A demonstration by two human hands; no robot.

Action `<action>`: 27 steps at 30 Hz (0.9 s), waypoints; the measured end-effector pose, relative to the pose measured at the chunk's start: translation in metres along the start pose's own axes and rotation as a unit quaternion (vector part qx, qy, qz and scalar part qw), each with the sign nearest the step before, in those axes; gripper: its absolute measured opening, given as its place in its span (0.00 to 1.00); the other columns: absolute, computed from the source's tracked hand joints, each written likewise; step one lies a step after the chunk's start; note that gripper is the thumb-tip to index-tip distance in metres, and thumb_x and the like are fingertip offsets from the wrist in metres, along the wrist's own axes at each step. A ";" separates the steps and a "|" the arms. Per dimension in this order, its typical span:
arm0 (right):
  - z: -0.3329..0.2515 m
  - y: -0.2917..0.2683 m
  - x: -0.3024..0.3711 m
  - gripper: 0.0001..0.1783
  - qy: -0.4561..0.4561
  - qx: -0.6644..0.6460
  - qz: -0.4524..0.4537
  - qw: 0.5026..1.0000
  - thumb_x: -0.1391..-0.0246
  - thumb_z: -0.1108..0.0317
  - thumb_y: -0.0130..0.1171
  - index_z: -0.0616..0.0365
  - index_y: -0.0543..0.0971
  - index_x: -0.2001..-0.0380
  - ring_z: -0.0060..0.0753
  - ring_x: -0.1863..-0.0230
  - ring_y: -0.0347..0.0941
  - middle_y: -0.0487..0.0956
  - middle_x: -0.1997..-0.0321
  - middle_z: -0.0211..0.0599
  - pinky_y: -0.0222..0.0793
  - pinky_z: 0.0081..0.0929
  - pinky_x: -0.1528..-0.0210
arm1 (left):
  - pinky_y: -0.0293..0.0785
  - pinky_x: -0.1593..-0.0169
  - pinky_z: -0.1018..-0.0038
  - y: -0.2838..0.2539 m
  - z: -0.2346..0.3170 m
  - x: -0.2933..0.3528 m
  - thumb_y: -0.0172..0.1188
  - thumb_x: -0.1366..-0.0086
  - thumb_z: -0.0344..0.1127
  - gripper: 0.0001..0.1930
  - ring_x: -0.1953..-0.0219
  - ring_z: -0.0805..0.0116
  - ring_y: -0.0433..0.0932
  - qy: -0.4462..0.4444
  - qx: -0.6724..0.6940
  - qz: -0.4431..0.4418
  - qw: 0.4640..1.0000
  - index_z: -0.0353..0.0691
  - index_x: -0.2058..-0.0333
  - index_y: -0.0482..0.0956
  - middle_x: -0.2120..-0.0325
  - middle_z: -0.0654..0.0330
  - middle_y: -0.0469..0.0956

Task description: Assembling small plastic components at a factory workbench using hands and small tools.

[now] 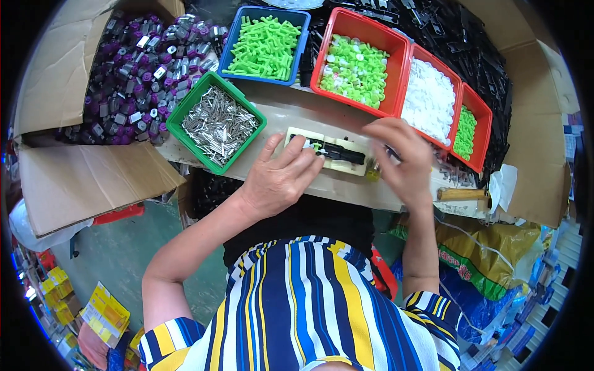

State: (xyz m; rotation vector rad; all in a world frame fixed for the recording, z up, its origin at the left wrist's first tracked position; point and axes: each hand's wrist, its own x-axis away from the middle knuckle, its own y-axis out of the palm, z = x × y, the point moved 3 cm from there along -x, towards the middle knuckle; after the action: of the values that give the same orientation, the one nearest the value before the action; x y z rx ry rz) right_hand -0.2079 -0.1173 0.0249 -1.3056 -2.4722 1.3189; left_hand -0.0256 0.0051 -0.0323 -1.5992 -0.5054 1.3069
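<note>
A cream-coloured holding block (346, 166) lies on the worktable in front of me. Set in it is a long black plastic part (344, 154) with small bright green and white pieces at its left end. My left hand (281, 176) rests over that end, its bent fingertips pressing on the part and the block. Just past the block's right end is my right hand (405, 157), raised and smeared by motion. Its fingers look curled, with something dark near them; whether they hold it cannot be made out.
A green bin of metal pins (219, 123), a blue bin of green plastic pieces (263, 49), and red bins of green pieces (352, 71) and white pieces (428, 102) line the far side. A hammer (463, 194) lies right. Cartons (55, 68) hold purple-grey parts and black parts (427, 31).
</note>
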 end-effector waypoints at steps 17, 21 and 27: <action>0.161 -0.133 0.049 0.12 0.231 0.238 0.018 0.943 0.47 0.69 0.67 0.67 0.83 0.63 0.33 0.68 0.80 0.84 0.66 0.44 0.74 0.30 0.62 | 0.70 0.54 0.61 -0.065 -0.090 0.011 0.67 0.47 0.25 0.07 0.60 0.53 0.73 -0.284 0.037 -0.051 0.957 0.34 0.68 0.82 0.70 0.54 0.77; 0.164 -0.128 0.029 0.11 0.263 0.236 -0.039 0.935 0.49 0.71 0.64 0.70 0.81 0.64 0.36 0.69 0.80 0.83 0.69 0.48 0.74 0.31 0.64 | 0.70 0.56 0.62 -0.065 -0.089 0.007 0.68 0.48 0.24 0.05 0.61 0.54 0.74 -0.292 0.042 -0.038 0.955 0.34 0.72 0.82 0.72 0.55 0.78; 0.165 -0.129 0.025 0.09 0.235 0.242 -0.069 0.939 0.54 0.75 0.63 0.71 0.80 0.69 0.39 0.74 0.77 0.79 0.76 0.50 0.71 0.34 0.67 | 0.72 0.59 0.68 -0.076 -0.086 0.012 0.66 0.46 0.23 0.05 0.66 0.59 0.77 -0.325 0.082 0.052 0.941 0.33 0.69 0.83 0.73 0.56 0.80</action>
State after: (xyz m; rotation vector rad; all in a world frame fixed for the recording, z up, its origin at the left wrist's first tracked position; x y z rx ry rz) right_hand -0.3744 -0.2452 0.0024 -1.1313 -1.7428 1.2823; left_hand 0.0755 0.0124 0.0227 -1.0411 -0.6911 1.9125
